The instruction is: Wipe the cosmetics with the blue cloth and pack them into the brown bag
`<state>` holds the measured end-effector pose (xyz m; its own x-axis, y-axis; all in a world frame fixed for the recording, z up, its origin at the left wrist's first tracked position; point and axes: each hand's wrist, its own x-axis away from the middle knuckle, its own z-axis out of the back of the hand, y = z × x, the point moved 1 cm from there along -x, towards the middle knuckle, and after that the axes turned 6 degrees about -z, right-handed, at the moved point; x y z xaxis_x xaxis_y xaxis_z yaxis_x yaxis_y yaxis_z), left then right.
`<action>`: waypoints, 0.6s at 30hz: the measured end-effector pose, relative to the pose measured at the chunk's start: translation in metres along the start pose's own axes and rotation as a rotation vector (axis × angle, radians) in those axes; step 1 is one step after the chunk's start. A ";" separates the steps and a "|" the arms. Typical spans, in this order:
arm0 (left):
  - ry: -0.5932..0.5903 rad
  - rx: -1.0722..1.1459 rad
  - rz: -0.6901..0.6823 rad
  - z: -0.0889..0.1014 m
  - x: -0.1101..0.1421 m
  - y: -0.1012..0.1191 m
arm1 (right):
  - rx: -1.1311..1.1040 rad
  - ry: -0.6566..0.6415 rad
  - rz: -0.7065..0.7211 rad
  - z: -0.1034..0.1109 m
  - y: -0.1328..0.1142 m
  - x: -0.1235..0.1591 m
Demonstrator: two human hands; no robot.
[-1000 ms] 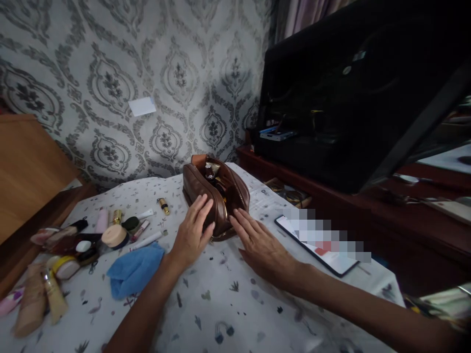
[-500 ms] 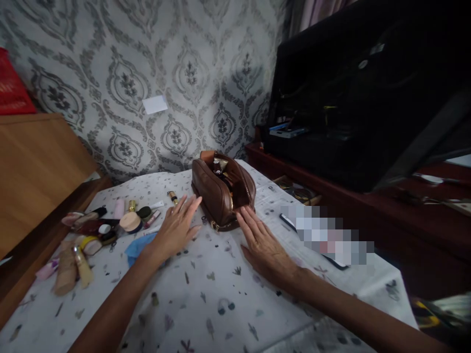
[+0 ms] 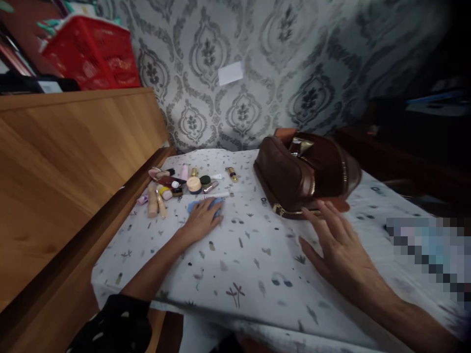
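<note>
My left hand [image 3: 201, 219] lies over a crumpled blue cloth [image 3: 192, 206], fingers stretched across it and partly covering it. At the right stands a brown leather toiletry bag [image 3: 285, 174], its zipper undone and its top gaping. A gold tube [image 3: 303, 145] and other items I cannot make out show inside. My right hand [image 3: 342, 245] is open, fingertips against the near end of the bag by its tan tab [image 3: 340, 203]. Beyond the left hand are a round cream jar [image 3: 194, 185], a dark-lidded pot [image 3: 205, 180] and a slim tube [image 3: 211, 187].
More cosmetics, including a beige tube [image 3: 152, 201] and a pink bottle [image 3: 184, 171], cluster at the left. A small gold-and-black bottle [image 3: 231, 174] stands apart. Wooden furniture [image 3: 91, 142] borders the patterned tablecloth [image 3: 235, 274]. A pixelated object [image 3: 429, 245] lies at the right.
The view has swung left and the bag now appears farther right and larger. My left hand has moved from beside the bag to the blue cloth. My right hand remains at the bag.
</note>
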<state>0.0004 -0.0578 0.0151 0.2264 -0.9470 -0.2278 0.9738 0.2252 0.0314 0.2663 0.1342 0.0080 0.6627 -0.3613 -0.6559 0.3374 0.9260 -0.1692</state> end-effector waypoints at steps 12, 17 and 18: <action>0.138 -0.215 0.427 0.021 0.006 -0.057 | -0.312 -0.284 0.081 -0.039 -0.055 -0.021; 0.206 -0.307 0.614 0.042 0.009 -0.101 | -0.509 -0.383 -0.036 -0.066 -0.075 -0.035; 0.201 -0.312 0.631 0.043 0.009 -0.107 | -0.525 -0.379 -0.048 -0.070 -0.077 -0.036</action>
<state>-0.1011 -0.1007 0.0519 0.7045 -0.5621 -0.4332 0.6015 0.7969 -0.0559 0.1699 0.0836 -0.0065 0.8774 -0.3283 -0.3499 0.0645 0.8034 -0.5919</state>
